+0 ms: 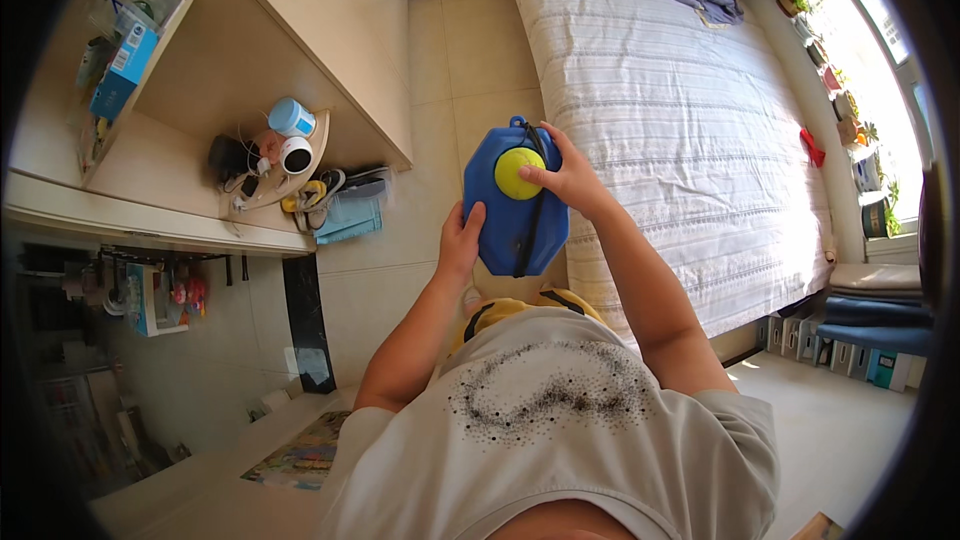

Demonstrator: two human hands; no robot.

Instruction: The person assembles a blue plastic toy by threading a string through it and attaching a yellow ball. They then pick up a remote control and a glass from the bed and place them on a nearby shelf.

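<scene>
shelf [319, 141] left of blue base [505, 245]: held tub [292, 118]
base: octagonal, bore yellow ball [513, 180]
left hand [461, 239]: gripped base
right hand [573, 178]: gripped base, thumb on ball

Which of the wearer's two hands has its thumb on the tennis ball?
The right hand, whose thumb lies on the yellow-green tennis ball; the left hand has its thumb on the blue base, apart from the ball.

Yellow-green ball [514, 171], blue base [505, 228]
</scene>
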